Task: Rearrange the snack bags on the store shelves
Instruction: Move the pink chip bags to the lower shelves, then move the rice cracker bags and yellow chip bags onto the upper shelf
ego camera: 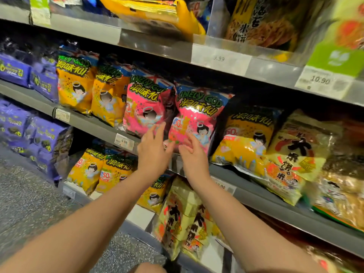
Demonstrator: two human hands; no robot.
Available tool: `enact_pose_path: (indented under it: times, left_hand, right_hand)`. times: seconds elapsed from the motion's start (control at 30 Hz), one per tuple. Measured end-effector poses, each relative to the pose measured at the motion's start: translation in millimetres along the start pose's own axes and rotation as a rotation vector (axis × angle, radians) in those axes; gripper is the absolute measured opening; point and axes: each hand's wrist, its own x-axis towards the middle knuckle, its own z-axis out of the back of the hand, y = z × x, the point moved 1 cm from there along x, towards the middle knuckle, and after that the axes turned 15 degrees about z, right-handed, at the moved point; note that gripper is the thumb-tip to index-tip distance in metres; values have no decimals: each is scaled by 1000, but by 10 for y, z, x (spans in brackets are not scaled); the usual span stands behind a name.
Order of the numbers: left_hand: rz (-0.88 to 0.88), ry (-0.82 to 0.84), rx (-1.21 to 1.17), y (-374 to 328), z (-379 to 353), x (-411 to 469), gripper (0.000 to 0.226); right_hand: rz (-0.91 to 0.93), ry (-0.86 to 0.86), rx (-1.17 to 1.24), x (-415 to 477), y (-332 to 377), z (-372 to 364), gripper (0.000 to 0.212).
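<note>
left hand (152, 149): open, holds nothing | right hand (194, 156): open, holds nothing | pink snack bags (194, 119): on the shelf just past both hands' fingers | task: looks early, bags not grabbed yet

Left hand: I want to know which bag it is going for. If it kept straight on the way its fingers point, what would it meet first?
Probably the left pink bag; the left hand points up at it, though depth is unclear.
</note>
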Motion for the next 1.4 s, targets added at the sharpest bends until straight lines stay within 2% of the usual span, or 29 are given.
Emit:
enact_pose_path:
  times: [0.3, 0.7, 0.87, 1.0, 1.13, 1.2, 1.27, 1.37, 1.4]
  left_hand:
    - [-246, 110, -135, -936, 132, -805, 51]
    - [-518, 235, -410, -2855, 105, -1900, 38]
    - [-544, 286, -441, -3543, 71, -1995, 48]
    - [-592, 301, -455, -4003, 10, -2008, 54]
    - [-667, 215, -376, -4324, -170, -2011, 57]
    - [-691, 185, -312, -4461, -273, -1980, 61]
    - [-684, 208, -276, -4599, -354, -1929, 69]
    - [-625, 240, -280, -4762, -460, -1825, 79]
    - [-615, 244, -288, -4799, -493, -1810, 81]
  right_hand:
    - [29, -176, -6, -516, 446, 921, 37]
    - [197, -445, -112, -970, 1146, 2768, 28]
    - [221, -533, -291, -919, 1315, 3556, 31]
    - [256, -653, -322, -812, 1377, 4081, 30]
    - [275, -668, -335, -656, 1366, 4406, 40]
    - [294, -683, -414, -576, 1361, 4591, 47]
    - [290, -695, -475, -490, 1364, 4782, 52]
    - [268, -675, -497, -346, 1343, 5002, 49]
    - [250, -671, -502, -296, 1322, 5051, 54]
